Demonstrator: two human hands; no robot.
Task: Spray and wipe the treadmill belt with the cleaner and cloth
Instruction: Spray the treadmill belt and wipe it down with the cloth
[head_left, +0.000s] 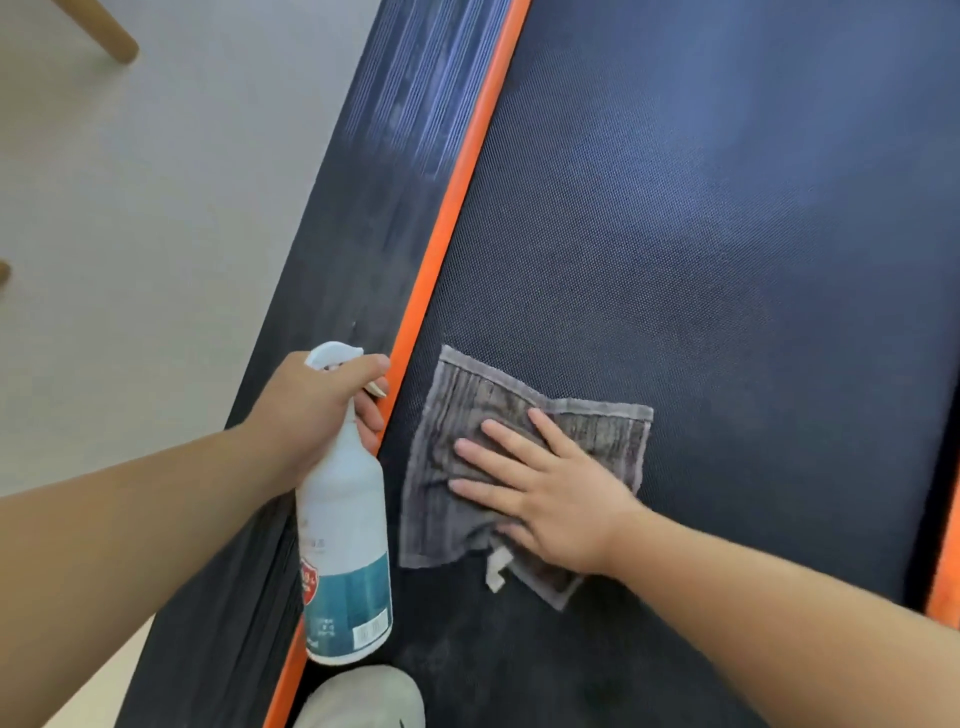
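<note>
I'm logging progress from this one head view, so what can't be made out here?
Head view only:
- Spray bottle label print: too small and blurred.
- Nozzle and trigger: partly covered by left hand.
- Cloth middle: under right hand.
- Treadmill belt ends: cut off by frame edges.
- Belt wetness: unclear.

Bare belt (727, 234) beyond cloth (467, 415), unobstructed.

The only printing is on the spray bottle (345, 525), on its teal-and-white label (347, 597). A red shield badge at the label's left edge carries white figures that look like "99", too blurred to confirm. Faint grey lines of small print above and below it cannot be read. A barcode sits near the bottle's base, its digits illegible.
</note>
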